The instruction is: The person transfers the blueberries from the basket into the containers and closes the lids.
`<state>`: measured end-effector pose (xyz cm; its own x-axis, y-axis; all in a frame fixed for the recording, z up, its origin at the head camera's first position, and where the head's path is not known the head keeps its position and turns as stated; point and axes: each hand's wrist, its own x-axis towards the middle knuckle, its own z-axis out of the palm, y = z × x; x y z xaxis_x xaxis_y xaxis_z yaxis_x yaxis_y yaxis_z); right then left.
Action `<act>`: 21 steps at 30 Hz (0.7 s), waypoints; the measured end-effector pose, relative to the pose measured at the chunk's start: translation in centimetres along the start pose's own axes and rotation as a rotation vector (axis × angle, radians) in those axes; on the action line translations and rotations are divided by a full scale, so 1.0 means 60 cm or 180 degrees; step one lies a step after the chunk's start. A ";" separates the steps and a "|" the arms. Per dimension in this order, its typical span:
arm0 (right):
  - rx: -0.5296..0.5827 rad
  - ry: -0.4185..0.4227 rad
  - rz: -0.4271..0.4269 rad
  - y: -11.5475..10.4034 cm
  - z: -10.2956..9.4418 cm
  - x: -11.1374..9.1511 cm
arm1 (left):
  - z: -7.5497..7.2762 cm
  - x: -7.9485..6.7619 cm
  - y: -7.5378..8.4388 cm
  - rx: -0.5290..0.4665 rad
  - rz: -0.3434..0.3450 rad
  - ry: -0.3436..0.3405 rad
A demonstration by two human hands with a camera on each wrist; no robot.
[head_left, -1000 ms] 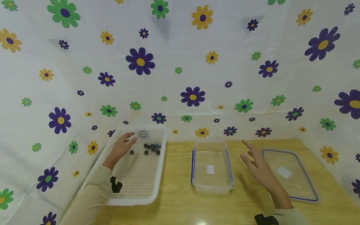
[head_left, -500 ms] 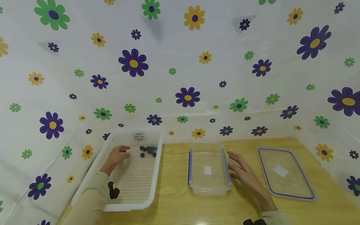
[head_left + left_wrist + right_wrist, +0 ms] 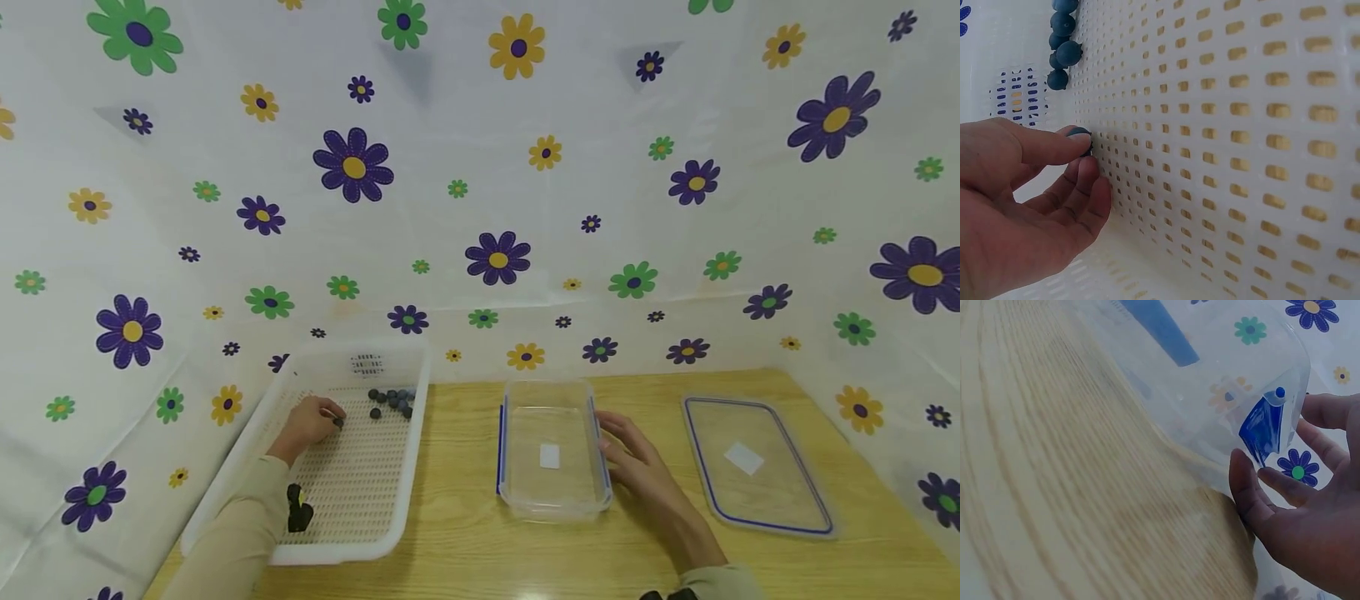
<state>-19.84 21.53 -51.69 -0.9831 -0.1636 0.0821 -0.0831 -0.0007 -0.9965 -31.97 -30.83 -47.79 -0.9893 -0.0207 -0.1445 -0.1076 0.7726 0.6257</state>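
In the head view, my left hand (image 3: 306, 427) is inside a white perforated basket (image 3: 408, 492). Its thumb and fingers pinch a blueberry (image 3: 1080, 139) just at the basket's floor, as the left wrist view shows. Several other blueberries (image 3: 394, 399) lie towards the basket's far right corner. At the right wall of a clear plastic container (image 3: 551, 500) rests my right hand (image 3: 648, 475), its fingers lightly bent against the side. The right wrist view has those fingers around a blue clip flap (image 3: 1264, 428), without a plain grip. The container holds nothing visible.
A clear lid (image 3: 772, 492) with a blue seal lies on the wooden table (image 3: 457, 533), to the right of my right hand. A flower-printed white sheet (image 3: 420, 225) rises behind the table and along both sides.
My left hand has come down to the basket's floor and taken a blueberry between thumb and fingers. From out on the right, my right hand has moved left to the container's side.
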 end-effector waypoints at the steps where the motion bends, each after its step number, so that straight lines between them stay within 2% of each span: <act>1: 0.0008 0.0005 0.0014 0.000 0.001 0.000 | -0.002 -0.001 0.000 -0.0004 -0.0005 -0.0006; 8: 0.0047 0.0104 -0.0009 -0.002 0.007 0.000 | -0.009 -0.002 0.004 0.0064 0.0062 -0.0039; 12: 0.0032 0.0187 0.0055 -0.002 0.010 -0.001 | -0.008 0.001 0.005 0.0031 0.0012 -0.0060; 21: 0.0134 0.0178 0.0134 -0.005 0.025 0.002 | -0.013 -0.002 0.004 -0.0028 -0.0028 -0.0139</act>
<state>-19.69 20.06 -51.42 -0.9933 -0.1089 0.0394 -0.0356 -0.0367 -0.9987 -31.97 -31.14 -47.02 -0.9831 0.0003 -0.1831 -0.1173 0.7669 0.6310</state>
